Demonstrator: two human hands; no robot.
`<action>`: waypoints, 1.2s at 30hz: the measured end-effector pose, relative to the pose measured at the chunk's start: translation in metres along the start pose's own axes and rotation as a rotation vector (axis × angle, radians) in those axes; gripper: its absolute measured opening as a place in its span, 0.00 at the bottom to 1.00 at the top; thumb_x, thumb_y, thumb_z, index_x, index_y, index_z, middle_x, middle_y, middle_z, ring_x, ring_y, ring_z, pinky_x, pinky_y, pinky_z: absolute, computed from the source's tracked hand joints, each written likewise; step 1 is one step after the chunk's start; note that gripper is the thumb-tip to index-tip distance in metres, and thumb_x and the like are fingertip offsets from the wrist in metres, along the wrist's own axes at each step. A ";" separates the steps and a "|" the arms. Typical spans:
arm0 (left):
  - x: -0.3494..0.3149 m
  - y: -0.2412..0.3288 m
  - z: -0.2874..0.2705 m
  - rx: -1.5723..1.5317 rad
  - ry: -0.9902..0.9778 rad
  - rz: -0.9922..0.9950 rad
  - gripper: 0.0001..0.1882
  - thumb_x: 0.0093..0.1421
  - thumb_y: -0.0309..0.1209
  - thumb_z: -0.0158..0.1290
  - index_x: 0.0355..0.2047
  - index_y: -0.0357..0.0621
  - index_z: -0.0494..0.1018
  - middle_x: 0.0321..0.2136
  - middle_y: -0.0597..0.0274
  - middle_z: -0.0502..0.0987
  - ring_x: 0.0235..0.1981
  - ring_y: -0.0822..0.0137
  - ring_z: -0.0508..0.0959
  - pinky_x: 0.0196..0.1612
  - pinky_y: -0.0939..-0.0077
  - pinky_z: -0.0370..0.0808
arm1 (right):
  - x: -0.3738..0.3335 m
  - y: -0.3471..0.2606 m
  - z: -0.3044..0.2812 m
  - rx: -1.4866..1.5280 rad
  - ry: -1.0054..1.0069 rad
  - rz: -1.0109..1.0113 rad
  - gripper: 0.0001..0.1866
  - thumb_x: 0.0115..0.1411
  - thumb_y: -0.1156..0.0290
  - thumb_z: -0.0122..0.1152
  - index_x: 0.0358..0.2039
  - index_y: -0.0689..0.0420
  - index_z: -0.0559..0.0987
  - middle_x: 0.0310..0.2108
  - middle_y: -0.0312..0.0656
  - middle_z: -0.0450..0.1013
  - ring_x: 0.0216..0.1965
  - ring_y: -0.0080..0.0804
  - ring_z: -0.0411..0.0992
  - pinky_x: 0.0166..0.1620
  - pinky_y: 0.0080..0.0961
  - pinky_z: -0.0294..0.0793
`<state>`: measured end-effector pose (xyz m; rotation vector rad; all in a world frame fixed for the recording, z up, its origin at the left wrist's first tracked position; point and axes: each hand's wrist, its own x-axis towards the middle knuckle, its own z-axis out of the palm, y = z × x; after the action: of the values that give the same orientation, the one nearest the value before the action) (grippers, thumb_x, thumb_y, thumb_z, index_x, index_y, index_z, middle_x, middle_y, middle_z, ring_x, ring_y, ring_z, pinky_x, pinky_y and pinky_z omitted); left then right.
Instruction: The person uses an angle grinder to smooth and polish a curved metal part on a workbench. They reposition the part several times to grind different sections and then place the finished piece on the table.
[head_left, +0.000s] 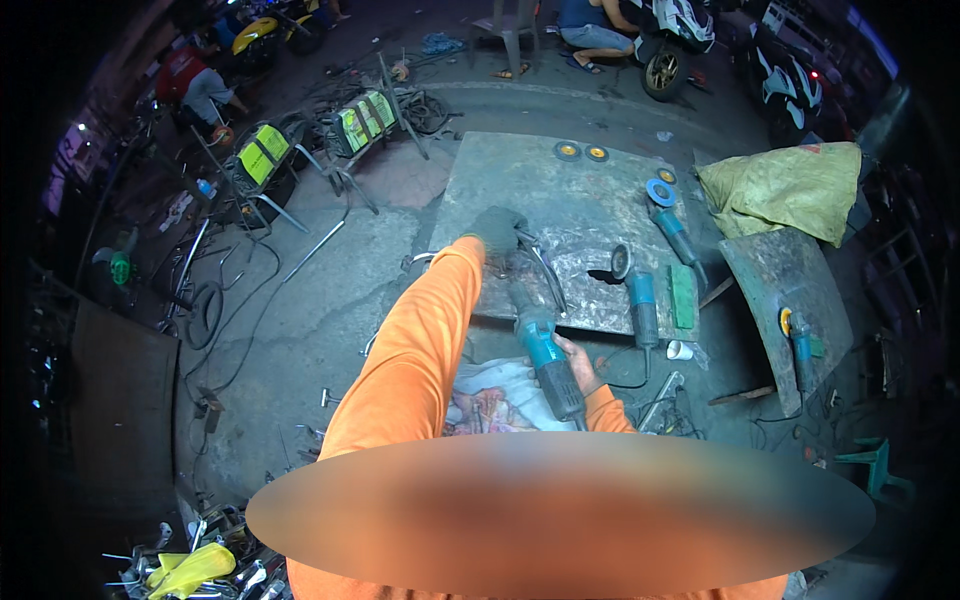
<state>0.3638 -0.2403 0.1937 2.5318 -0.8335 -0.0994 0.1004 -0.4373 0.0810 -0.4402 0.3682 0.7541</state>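
Observation:
My left hand (497, 230), in a dark work glove, is closed on one end of a curved metal piece (548, 272). That piece is shiny, narrow and bent, and its exact kind is not clear. My bare right hand (580, 364) grips a teal and black angle grinder (546, 356) by its body. The grinder's head points away from me toward the near edge of the worn metal work table (490, 175), below my left hand; its disc is blurred. On the table to the right lie a second angle grinder (642, 305) and a third one (677, 235) with a blue disc.
Loose discs (568, 151) and a green block (683, 297) lie on the table. A white cup (679, 350) and cloths (505, 385) are beside it. Farther right, another grinder (801, 350) rests on a tilted board. Two green welding machines (262, 155) with cables stand left. People work near motorcycles behind.

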 end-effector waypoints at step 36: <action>0.001 0.006 0.002 0.019 -0.068 0.001 0.13 0.48 0.27 0.57 0.35 0.50 0.84 0.35 0.51 0.84 0.39 0.50 0.83 0.42 0.59 0.77 | -0.003 -0.001 0.020 -0.199 0.156 -0.096 0.29 0.69 0.46 0.51 0.61 0.55 0.69 0.41 0.57 0.79 0.31 0.51 0.81 0.36 0.46 0.85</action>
<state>0.3606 -0.2458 0.1945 2.5580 -0.8665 -0.1795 0.1020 -0.4293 0.0996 -0.7025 0.4165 0.6670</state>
